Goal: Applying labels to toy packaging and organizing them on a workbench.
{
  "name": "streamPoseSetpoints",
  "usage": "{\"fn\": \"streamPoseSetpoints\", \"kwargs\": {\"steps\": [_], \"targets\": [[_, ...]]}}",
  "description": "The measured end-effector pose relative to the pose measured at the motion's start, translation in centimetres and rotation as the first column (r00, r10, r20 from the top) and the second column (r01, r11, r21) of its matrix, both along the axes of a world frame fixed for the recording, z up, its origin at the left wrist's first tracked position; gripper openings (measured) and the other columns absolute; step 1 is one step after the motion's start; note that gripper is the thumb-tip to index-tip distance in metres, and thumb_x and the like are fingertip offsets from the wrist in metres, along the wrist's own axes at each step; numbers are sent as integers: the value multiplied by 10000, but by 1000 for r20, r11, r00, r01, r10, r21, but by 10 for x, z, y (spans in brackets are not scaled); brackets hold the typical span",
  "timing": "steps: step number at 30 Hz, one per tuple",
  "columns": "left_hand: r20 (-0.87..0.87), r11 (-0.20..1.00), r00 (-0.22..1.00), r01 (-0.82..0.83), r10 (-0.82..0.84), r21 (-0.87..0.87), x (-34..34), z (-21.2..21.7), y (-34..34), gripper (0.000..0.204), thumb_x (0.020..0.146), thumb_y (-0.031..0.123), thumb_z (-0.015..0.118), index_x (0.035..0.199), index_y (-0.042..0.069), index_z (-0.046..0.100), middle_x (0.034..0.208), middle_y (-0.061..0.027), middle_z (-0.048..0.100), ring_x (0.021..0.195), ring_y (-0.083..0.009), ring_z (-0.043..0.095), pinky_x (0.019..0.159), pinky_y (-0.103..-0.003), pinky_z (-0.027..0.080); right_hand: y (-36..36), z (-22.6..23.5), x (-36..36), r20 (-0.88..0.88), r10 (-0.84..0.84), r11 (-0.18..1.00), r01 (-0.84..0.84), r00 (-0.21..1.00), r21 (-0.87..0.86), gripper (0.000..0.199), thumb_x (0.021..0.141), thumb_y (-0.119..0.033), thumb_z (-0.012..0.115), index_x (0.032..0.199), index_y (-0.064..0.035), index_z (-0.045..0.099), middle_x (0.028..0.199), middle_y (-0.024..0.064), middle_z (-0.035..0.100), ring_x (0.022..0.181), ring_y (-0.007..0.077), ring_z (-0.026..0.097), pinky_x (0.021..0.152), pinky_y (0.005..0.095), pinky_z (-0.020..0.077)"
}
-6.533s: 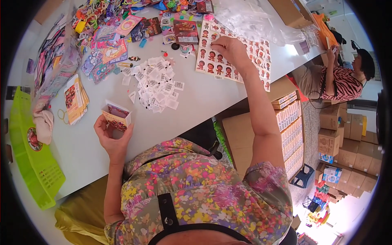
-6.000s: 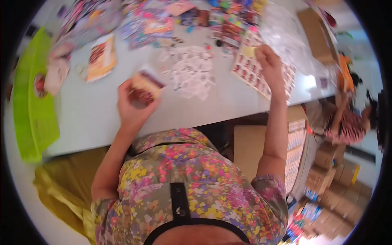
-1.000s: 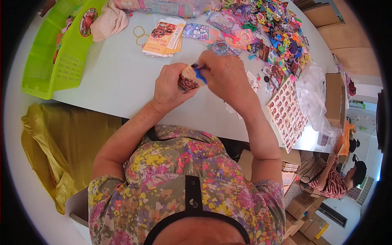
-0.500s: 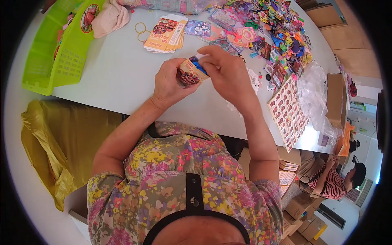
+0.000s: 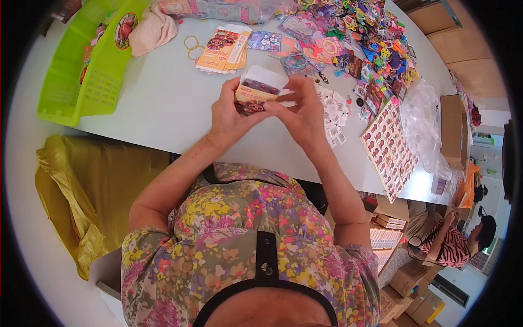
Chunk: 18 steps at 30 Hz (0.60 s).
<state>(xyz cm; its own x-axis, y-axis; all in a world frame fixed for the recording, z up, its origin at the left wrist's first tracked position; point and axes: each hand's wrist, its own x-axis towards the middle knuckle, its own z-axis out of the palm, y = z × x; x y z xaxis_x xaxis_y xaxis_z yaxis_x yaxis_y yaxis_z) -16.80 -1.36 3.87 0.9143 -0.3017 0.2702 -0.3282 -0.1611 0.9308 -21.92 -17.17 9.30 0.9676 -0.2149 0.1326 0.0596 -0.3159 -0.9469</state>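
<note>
A person in a floral top [image 5: 229, 218], seen from above, sat at a pale table [image 5: 169, 103] with a small carton [image 5: 251, 97] held over it, in front of the chest. The left hand [image 5: 224, 111] was wrapped around the carton's left side and lower part. The right hand [image 5: 299, 111] met it from the other side, its thumb at the front and its bent fingers by the raised white flap [image 5: 268, 75]; whether those fingers gripped or only touched could not be told. The carton stood open at the top, with something dark and patterned showing inside. Just beyond it lay a stack of flat printed cartons [image 5: 220, 49], with yellow rubber bands [image 5: 192, 48] on its left. Farther left were a pinkish cloth [image 5: 152, 34] and a bright green basket [image 5: 101, 97]. Near the right hand were small white printed slips [image 5: 334, 117]; farther right, a sheet of figure stickers [image 5: 388, 150] lay beside crumpled clear plastic [image 5: 422, 117]. A heap of colourful trinkets [image 5: 376, 38] spread across the far side, next to pastel cards [image 5: 325, 50]. At the far right, another person in a striped top [image 5: 451, 248] was seated.
</note>
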Motion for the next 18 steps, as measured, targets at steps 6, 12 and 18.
{"fn": "streamPoseSetpoints", "kwargs": {"steps": [6,12,18], "targets": [[-204,951,954,164,-220,-262,-19,22,8,596,829,36,718,1306,-1,362,1104,-137,599,952,-193,654,761,-292,561,-7,1,-13,-20,-77,957,80,997,278,449,811,5,724,1173,-12,460,855,68,650,820,119,631,709,242,515],[-55,947,963,248,-264,-203,-46,26,23,571,845,-23,674,1323,6,363,1088,-138,589,964,-199,657,767,-304,570,2,-13,-47,134,-89,988,71,987,135,475,820,17,709,1252,20,511,945,93,669,867,136,646,769,269,531],[-140,930,920,363,-367,-54,-60,21,36,413,853,14,685,1216,1,489,1080,-108,609,940,-179,658,779,-285,557,-1,-39,-65,431,116,955,18,895,-296,416,776,36,722,1178,18,617,1021,196,671,820,256,690,708,314,555]]}}
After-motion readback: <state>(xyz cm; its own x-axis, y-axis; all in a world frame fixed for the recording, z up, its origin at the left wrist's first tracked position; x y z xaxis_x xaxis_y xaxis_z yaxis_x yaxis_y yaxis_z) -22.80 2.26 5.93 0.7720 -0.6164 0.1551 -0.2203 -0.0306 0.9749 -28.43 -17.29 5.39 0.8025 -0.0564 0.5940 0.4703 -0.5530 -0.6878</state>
